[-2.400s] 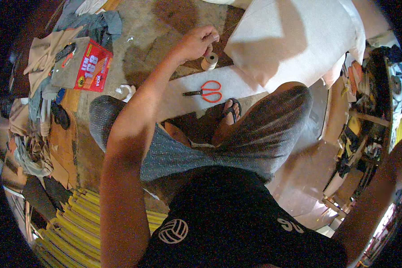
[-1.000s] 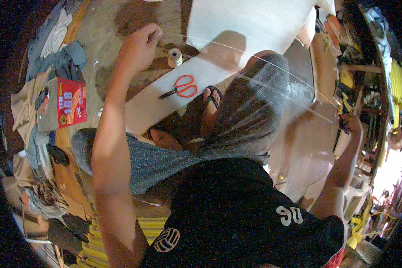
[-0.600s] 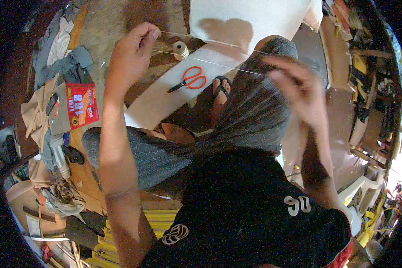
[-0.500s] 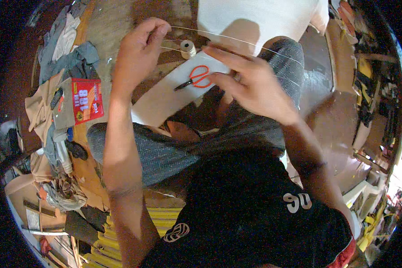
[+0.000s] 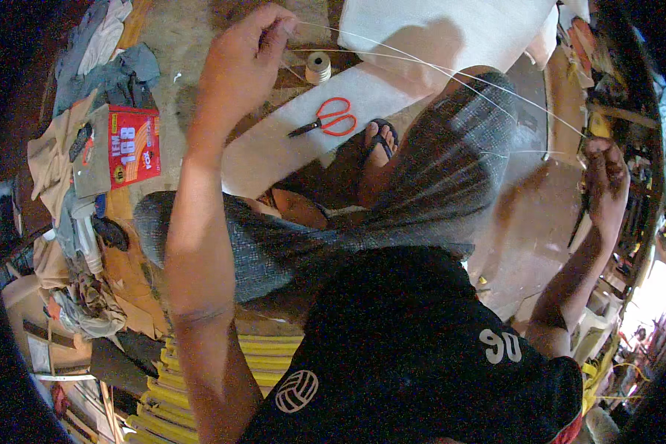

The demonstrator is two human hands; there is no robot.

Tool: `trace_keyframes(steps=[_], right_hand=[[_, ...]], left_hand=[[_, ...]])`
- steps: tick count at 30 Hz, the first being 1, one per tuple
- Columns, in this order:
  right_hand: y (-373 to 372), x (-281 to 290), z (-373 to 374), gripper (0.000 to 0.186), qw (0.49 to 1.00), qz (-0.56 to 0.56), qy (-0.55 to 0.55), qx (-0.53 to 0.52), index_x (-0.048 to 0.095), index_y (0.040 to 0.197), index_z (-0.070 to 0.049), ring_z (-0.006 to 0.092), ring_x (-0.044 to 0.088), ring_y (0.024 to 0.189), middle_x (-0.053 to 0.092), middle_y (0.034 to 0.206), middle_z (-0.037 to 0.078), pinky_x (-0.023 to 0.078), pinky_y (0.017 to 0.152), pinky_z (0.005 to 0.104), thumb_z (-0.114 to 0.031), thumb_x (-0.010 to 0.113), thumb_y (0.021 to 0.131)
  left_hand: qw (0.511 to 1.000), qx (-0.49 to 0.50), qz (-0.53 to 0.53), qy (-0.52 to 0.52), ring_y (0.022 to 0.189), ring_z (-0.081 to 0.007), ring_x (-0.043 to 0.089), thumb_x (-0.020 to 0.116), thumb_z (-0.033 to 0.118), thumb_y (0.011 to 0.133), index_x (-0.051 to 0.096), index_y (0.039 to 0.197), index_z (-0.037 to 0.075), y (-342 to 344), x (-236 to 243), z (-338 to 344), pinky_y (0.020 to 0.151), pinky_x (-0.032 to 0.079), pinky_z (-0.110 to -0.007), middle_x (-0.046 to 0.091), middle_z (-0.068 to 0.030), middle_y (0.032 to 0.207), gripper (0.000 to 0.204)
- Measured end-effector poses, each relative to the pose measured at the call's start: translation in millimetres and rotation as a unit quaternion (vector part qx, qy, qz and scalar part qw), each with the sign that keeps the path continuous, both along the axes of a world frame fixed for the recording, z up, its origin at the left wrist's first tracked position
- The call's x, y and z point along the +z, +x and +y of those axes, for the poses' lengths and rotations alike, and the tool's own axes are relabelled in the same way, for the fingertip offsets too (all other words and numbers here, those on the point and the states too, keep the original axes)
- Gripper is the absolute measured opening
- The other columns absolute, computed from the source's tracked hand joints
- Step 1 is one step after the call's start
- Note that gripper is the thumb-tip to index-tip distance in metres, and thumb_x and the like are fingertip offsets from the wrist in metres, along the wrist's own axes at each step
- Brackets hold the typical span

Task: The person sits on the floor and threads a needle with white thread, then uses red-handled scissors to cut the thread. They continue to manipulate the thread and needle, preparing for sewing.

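Note:
My left hand (image 5: 255, 55), raised at the upper left, is closed in a pinch on white thread (image 5: 414, 61). Strands of it stretch across above my knee to my right hand (image 5: 607, 166), which is out at the far right with its fingers closed on the thread. Another strand loops back near the knee. Beside my left hand a spool of white thread (image 5: 319, 72) stands upright on the floor. In front of me, scissors (image 5: 324, 120) with orange-red handles and dark blades lie on a long pale board (image 5: 274, 152).
A large white padded piece (image 5: 392, 22) lies at the top. At the left, a red and grey box (image 5: 135, 146) sits near a heap of clothes (image 5: 103, 81). My sandalled foot (image 5: 381, 140) is beside the scissors. Yellow slats (image 5: 200, 385) show beneath me.
My right hand has swung from above the scissors out to the far right, drawing the thread across. My left hand has risen slightly. The scissors and my foot are now uncovered.

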State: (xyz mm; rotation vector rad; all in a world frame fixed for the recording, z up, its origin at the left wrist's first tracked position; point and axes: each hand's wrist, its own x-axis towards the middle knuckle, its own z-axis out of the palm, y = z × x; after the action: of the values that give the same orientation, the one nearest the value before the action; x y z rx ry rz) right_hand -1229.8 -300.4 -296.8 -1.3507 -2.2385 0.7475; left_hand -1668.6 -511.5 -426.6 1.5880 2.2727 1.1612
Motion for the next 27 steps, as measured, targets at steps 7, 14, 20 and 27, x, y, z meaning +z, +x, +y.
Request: trace_keyframes(steps=[7,14,20,27], right_hand=[[281,-62,163,0.038,0.812,-0.5,0.193,-0.233,0.068,0.116,-0.01,0.0239,0.067,0.088,0.072,0.102,0.011,0.052,0.081,0.0347,-0.04,0.06,0.095],[48,-29,40,0.038,0.936,-0.215,0.238,-0.142,0.069,0.112,-0.009,0.0298,0.068,0.095,0.071,0.107,0.012,0.052,0.083,0.0399,-0.04,0.056,0.094],[-160,-67,-150,0.014,0.816,-0.018,-0.026,0.577,0.066,0.091,-0.005,0.0297,0.067,0.084,0.068,0.094,0.012,0.055,0.074,0.0396,-0.017,0.069,0.084],[-261,-102,-155,0.019,0.896,0.077,0.102,0.424,0.065,0.103,-0.006,0.0269,0.067,0.077,0.067,0.093,0.014,0.055,0.068,0.0362,-0.014,0.068,0.086]], left_hand=[[0.999,-0.006,0.04,0.011,0.097,-0.0299,0.068,0.056,0.024,0.098,0.065,0.11,0.005,0,1,7,0.086,0.051,-0.036,0.07,-0.0135,0.102,0.024],[0.999,-0.005,0.002,0.041,0.083,-0.03,0.065,0.054,0.016,0.096,0.062,0.099,0.002,9,16,5,0.074,0.049,-0.036,0.066,-0.0164,0.091,0.017],[0.999,-0.021,-0.029,0.041,0.079,-0.0334,0.064,0.056,0.016,0.095,0.061,0.096,0.0,16,31,20,0.072,0.049,-0.039,0.064,-0.0193,0.087,0.017],[0.998,-0.042,-0.03,0.042,0.077,-0.0329,0.064,0.056,0.018,0.095,0.06,0.095,0.0,2,35,4,0.069,0.048,-0.041,0.064,-0.0188,0.084,0.019]])
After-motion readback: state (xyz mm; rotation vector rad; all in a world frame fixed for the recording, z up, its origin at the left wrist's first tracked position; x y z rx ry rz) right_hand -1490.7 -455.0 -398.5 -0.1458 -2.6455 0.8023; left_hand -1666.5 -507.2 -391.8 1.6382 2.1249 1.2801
